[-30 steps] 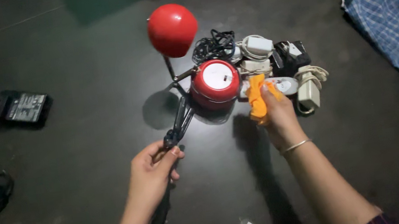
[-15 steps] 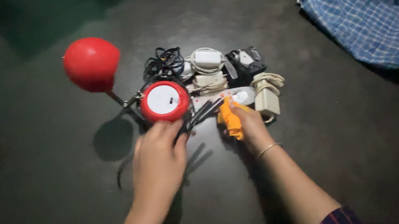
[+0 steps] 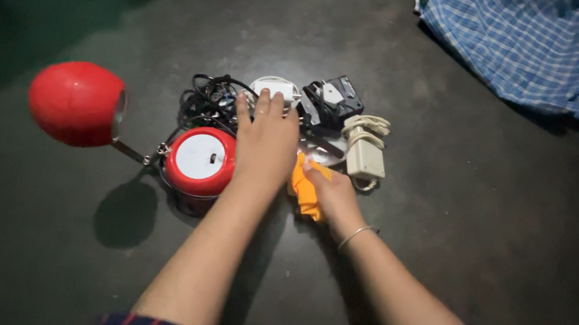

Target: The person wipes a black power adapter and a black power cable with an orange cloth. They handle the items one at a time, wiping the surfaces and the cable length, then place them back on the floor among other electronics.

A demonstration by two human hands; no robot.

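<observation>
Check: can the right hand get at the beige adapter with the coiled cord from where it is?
Probably yes. The right hand holds an orange cloth, but the beige adapter lies just beside it on the floor, nothing between.

A dark, smooth floor (image 3: 83, 304) fills nearly the whole view, dimly lit, with a brighter patch near the middle and deep shadow toward the upper left corner. A blue-and-white checked cloth (image 3: 542, 29) lies crumpled on the floor at the upper right, running off the edge.
</observation>
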